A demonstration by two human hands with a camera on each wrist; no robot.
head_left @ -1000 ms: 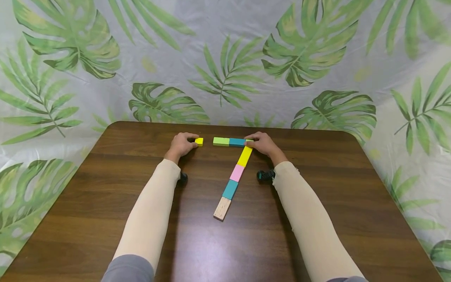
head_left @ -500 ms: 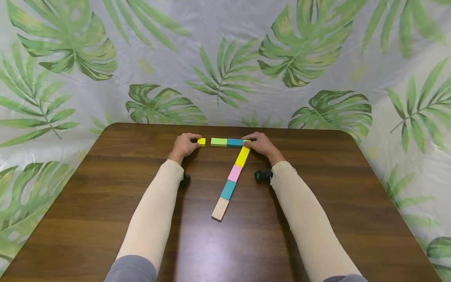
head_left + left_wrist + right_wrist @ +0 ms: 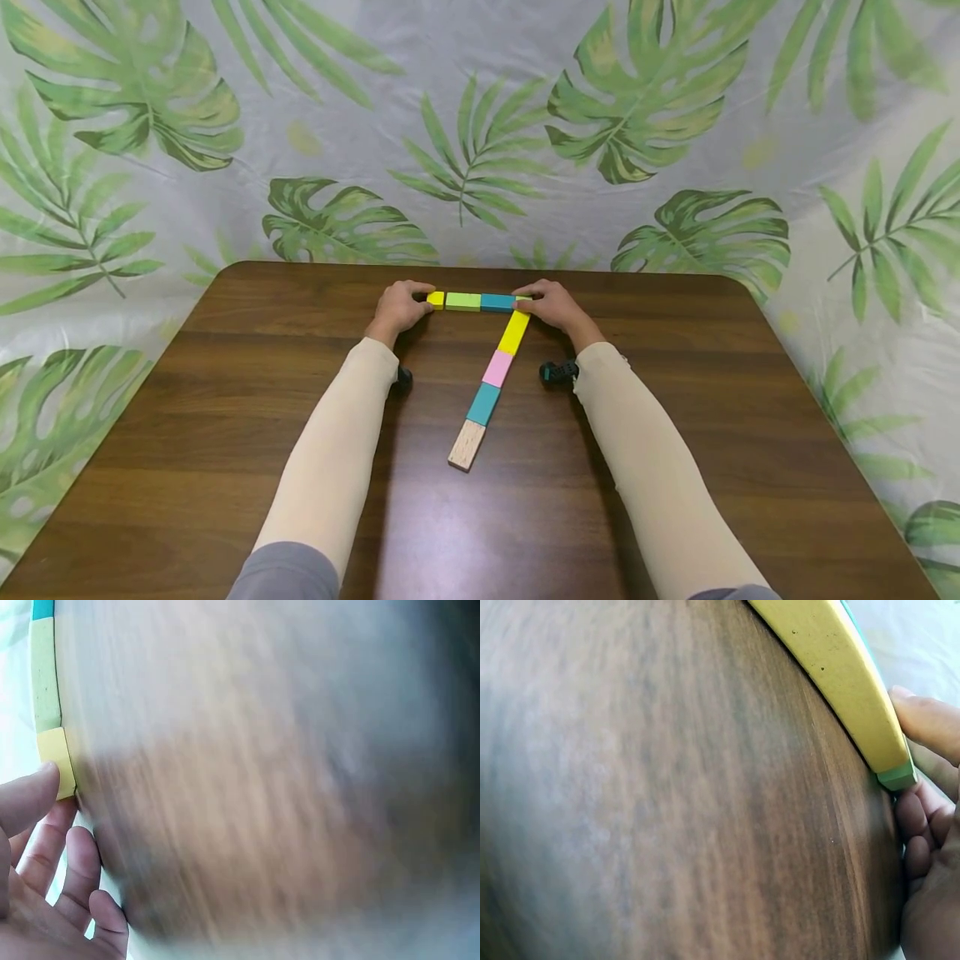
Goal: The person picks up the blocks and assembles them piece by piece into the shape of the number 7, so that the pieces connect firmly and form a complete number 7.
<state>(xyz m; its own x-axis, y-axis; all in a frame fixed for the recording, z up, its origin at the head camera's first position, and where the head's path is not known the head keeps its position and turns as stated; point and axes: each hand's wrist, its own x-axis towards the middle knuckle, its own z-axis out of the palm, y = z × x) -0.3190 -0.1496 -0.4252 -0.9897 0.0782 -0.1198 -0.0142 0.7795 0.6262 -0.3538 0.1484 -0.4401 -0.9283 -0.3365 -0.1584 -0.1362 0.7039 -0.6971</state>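
My left hand (image 3: 401, 307) pinches a small yellow block (image 3: 436, 300) between thumb and fingers, at the left end of a row along the table's far side. Right beside it lies a light green block (image 3: 463, 302); in the left wrist view the two ends appear to meet. A blue block (image 3: 498, 303) follows on the right. At the corner my right hand (image 3: 553, 303) holds a small green block (image 3: 898, 777) by its end, partly hidden by the fingers. A longer yellow block (image 3: 513, 333) slants toward me from that corner.
Below the longer yellow block, the slanted line continues with a pink block (image 3: 497, 368), a teal block (image 3: 483, 404) and a bare wood block (image 3: 467, 446). Everything lies on a dark brown wooden table (image 3: 675, 433). A leaf-print curtain (image 3: 480, 125) hangs behind its far edge.
My left hand has slid the small yellow block rightward, and its gap to the light green block has closed to a thin line. The right hand stays at the corner. The view has shifted slightly.
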